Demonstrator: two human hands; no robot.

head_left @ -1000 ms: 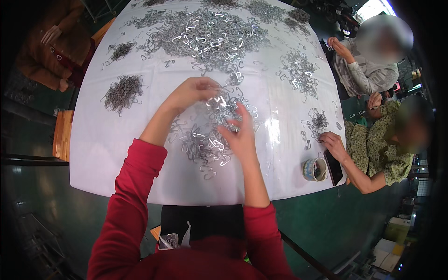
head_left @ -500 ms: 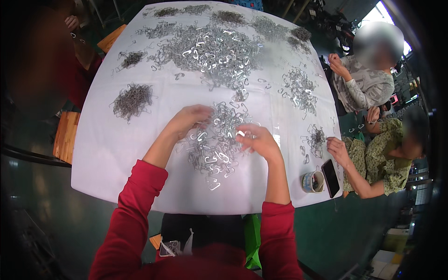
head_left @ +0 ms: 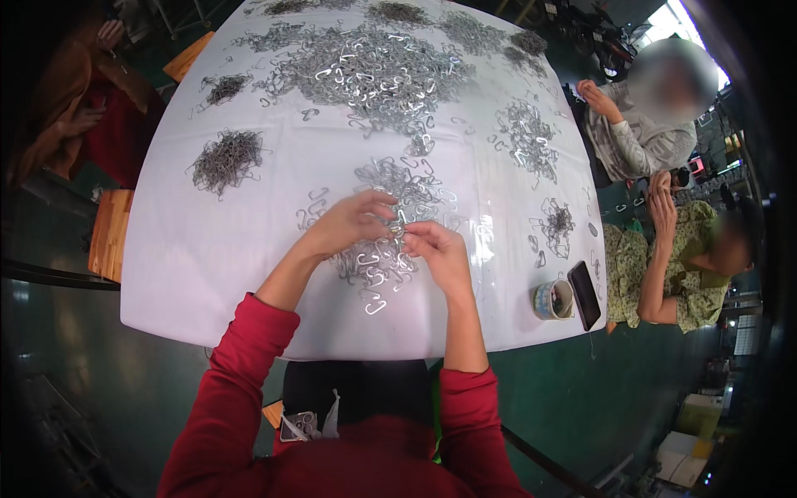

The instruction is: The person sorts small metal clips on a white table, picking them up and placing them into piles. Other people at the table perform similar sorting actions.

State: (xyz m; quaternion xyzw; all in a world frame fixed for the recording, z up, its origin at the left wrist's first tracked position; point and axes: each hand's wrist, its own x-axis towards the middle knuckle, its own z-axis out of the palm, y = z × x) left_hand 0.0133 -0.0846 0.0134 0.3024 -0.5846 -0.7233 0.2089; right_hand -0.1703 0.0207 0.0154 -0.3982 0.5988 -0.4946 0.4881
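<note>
A loose heap of small bent silvery metal hooks (head_left: 378,264) lies on the white-covered table (head_left: 207,290) in front of me. Both hands meet above the middle of this heap. My right hand (head_left: 436,249) pinches a small metal hook (head_left: 400,228) between thumb and forefinger. From the left, my left hand (head_left: 357,224) curls its fingers close to that same hook, fingertips almost touching those of the right. What the left fingertips grip is too small to make out.
A large hook pile (head_left: 374,75) covers the table's far middle; a darker pile (head_left: 226,162) sits left. At right are smaller piles (head_left: 531,141), a cup (head_left: 552,299) and a black phone (head_left: 584,295). Co-workers (head_left: 643,137) sit along the right edge; another person (head_left: 108,124) is at left.
My hands have come together over the heap, the right moving left. Some hooks under them have shifted. The co-worker at near right has lifted a hand off the table.
</note>
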